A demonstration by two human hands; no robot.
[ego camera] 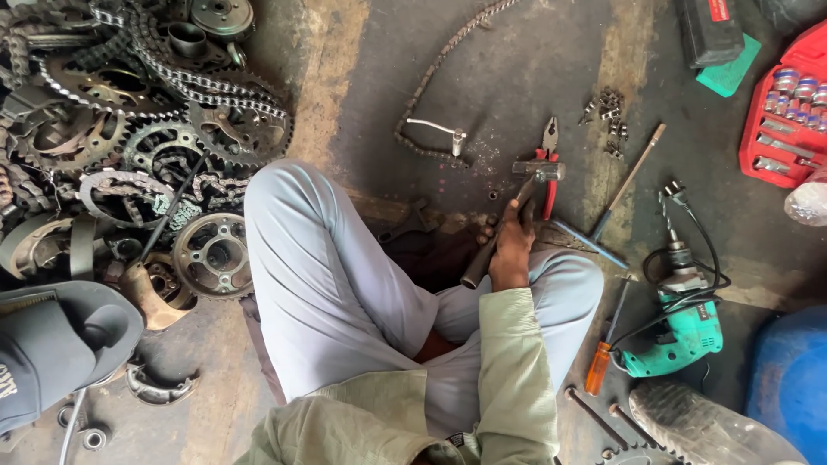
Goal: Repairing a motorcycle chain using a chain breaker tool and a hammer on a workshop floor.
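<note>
Oily concrete floor [517,69]: my right hand [512,250] clenches the steel-headed hammer [508,220]; I'd strike squarely, wrist loose. Left hand unseen.

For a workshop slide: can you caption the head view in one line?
Seated on the floor, right hand gripping a hammer beside red-handled pliers, sprockets heaped alongside.
</note>
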